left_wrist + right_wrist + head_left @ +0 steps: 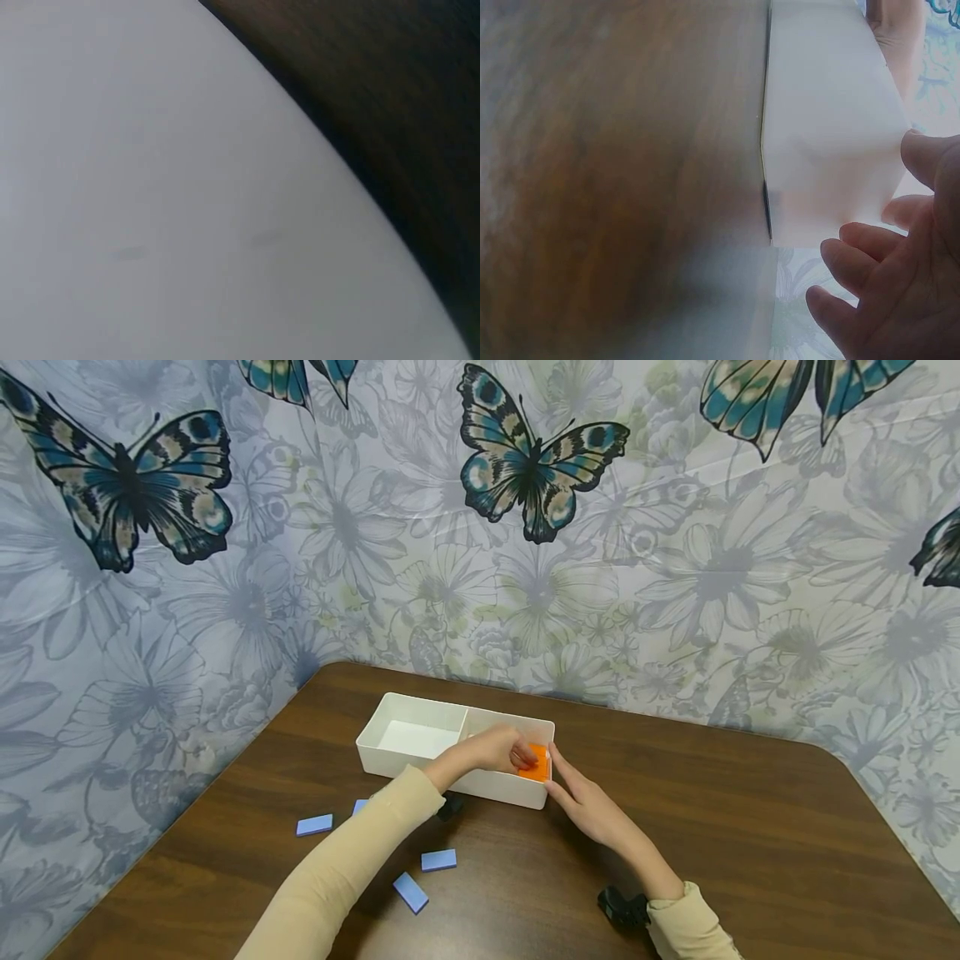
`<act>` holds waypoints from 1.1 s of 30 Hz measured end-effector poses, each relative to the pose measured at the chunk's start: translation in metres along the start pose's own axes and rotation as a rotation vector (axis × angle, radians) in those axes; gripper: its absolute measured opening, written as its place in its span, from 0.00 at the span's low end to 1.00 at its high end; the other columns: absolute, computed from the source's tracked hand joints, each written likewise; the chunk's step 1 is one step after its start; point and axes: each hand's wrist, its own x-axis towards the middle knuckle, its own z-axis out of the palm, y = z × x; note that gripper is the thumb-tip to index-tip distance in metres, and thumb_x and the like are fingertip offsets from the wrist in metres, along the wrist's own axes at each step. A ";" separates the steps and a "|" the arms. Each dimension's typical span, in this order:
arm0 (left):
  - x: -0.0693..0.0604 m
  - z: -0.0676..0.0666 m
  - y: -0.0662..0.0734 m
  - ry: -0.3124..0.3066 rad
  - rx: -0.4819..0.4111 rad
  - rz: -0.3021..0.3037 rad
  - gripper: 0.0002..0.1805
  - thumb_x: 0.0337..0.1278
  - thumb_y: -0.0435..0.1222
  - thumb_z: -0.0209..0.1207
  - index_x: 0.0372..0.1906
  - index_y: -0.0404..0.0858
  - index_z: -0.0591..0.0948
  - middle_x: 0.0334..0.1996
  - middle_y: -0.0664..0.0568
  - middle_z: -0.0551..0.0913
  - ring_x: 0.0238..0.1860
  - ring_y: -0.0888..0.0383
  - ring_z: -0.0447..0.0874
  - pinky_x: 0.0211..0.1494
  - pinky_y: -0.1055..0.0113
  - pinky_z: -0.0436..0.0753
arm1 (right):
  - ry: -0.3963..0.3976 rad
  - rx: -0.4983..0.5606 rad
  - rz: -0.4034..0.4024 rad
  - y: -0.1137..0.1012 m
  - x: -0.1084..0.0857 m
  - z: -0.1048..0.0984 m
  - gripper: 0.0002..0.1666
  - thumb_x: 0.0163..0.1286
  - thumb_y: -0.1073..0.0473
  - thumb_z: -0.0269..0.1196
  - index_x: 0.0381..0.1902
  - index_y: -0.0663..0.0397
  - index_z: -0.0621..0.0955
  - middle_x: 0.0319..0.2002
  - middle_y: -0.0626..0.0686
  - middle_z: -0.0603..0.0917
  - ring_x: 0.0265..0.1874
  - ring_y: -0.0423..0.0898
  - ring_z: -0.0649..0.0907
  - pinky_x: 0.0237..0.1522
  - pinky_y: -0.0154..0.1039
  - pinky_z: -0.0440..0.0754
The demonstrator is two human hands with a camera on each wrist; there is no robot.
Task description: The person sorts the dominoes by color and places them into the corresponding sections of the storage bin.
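A long white box (498, 787) with a divider stands on the brown table. My left hand (495, 749) reaches over its near wall into the right compartment, with fingers bent down at orange pieces (536, 764) by the end wall. Whether the fingers pinch one of these is hidden. At the box's right end is my right hand (588, 802), its fingers fairly straight and spread, thumb and forefinger at the rim. The right wrist view shows that right hand (900, 255) beside the box's outer wall (832, 112). Only the white wall (165, 165) and dark table fill the left wrist view.
Several blue blocks lie on the table left of and below the box, among them one flat block (314, 825), another (438, 860) and a slanted one (411, 892). My left sleeve (352, 860) partly covers one more. A butterfly-print cloth (420, 552) hangs behind the table.
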 end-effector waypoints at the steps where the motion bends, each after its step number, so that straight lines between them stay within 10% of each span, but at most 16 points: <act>1: 0.000 0.000 0.000 -0.005 -0.021 0.002 0.16 0.46 0.18 0.64 0.44 0.27 0.83 0.42 0.44 0.84 0.39 0.58 0.84 0.39 0.76 0.80 | 0.000 -0.001 -0.002 0.000 0.000 0.000 0.40 0.74 0.44 0.48 0.74 0.54 0.50 0.71 0.57 0.52 0.66 0.57 0.59 0.64 0.57 0.57; 10: 0.005 -0.001 -0.013 -0.073 -0.165 0.108 0.18 0.47 0.17 0.62 0.47 0.27 0.82 0.42 0.48 0.84 0.41 0.63 0.83 0.42 0.74 0.80 | 0.004 0.003 -0.009 0.001 0.001 0.000 0.40 0.73 0.43 0.48 0.74 0.54 0.49 0.71 0.57 0.52 0.66 0.57 0.59 0.64 0.56 0.57; 22: 0.004 0.004 -0.008 -0.071 -0.324 -0.001 0.22 0.47 0.12 0.57 0.51 0.22 0.77 0.48 0.36 0.79 0.47 0.51 0.81 0.44 0.70 0.80 | 0.010 -0.007 -0.022 0.002 0.002 0.000 0.39 0.74 0.44 0.48 0.74 0.55 0.50 0.71 0.56 0.52 0.66 0.56 0.59 0.64 0.56 0.57; 33: 0.003 0.005 -0.009 -0.078 -0.323 0.050 0.21 0.48 0.13 0.58 0.52 0.21 0.76 0.49 0.36 0.79 0.48 0.52 0.81 0.46 0.70 0.80 | 0.009 -0.004 -0.019 0.002 0.000 0.001 0.40 0.73 0.43 0.48 0.74 0.54 0.50 0.71 0.57 0.53 0.66 0.56 0.59 0.64 0.56 0.57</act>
